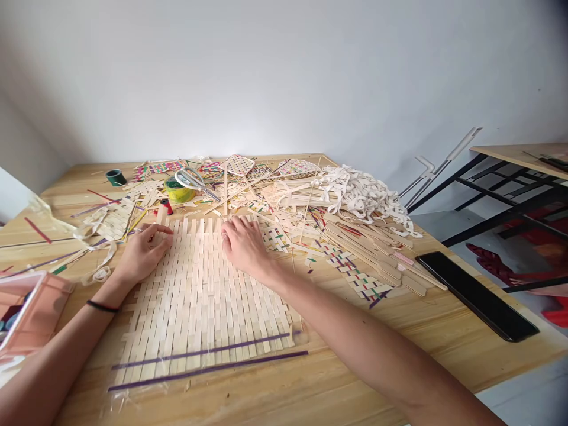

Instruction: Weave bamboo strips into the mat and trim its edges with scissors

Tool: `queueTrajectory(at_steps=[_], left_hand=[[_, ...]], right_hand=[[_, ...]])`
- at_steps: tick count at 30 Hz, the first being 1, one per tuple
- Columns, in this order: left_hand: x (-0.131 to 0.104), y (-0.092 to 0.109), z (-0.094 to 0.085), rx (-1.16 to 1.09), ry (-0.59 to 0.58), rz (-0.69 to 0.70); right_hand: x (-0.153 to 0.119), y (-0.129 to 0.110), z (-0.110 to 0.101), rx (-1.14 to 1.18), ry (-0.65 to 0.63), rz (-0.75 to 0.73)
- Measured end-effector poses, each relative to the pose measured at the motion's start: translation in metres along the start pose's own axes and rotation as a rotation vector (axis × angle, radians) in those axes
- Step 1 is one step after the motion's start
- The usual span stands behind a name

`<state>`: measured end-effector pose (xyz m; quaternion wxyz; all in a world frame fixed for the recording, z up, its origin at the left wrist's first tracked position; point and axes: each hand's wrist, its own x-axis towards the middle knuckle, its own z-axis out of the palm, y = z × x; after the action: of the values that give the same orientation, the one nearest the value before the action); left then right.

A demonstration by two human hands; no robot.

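Note:
A woven mat of pale flat strips (199, 290) lies on the wooden table in front of me, with a purple strip (208, 371) along its near edge and another woven in just above. My left hand (144, 251) is at the mat's far left corner, fingers curled and closed near the strip ends; whatever they hold is too small to name. At the far edge, right of the middle, my right hand (243, 242) rests with its fingers bent down on the strips, and its fingertips are partly hidden.
Beyond the mat lie scissors (195, 182), yellow-green tape (180, 190), a red spool (165, 206) and a green spool (116, 177). White ribbon (355, 192) is heaped at the back right. A black phone (477, 296) lies right; a pink basket (48, 302) stands left.

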<state>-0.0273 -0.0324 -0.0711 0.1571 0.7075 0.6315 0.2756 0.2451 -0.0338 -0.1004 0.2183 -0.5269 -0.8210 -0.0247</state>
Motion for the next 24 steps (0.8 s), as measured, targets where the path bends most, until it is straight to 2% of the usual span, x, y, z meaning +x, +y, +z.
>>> queueTrajectory(at_steps=[14, 17, 21, 24], left_hand=[[0.001, 0.002, 0.000, 0.011, 0.011, 0.001], [0.001, 0.001, 0.001, -0.001, 0.018, 0.008], [0.001, -0.001, 0.001, -0.020, 0.024, 0.006], [0.001, -0.002, 0.000, -0.042, 0.024, -0.003]], right_hand=[[0.001, 0.000, 0.000, 0.049, 0.001, 0.001], [0.005, 0.010, -0.005, 0.142, 0.051, 0.043], [0.012, 0.035, -0.012, 0.203, 0.196, 0.130], [0.013, 0.047, -0.012, 0.178, 0.202, 0.178]])
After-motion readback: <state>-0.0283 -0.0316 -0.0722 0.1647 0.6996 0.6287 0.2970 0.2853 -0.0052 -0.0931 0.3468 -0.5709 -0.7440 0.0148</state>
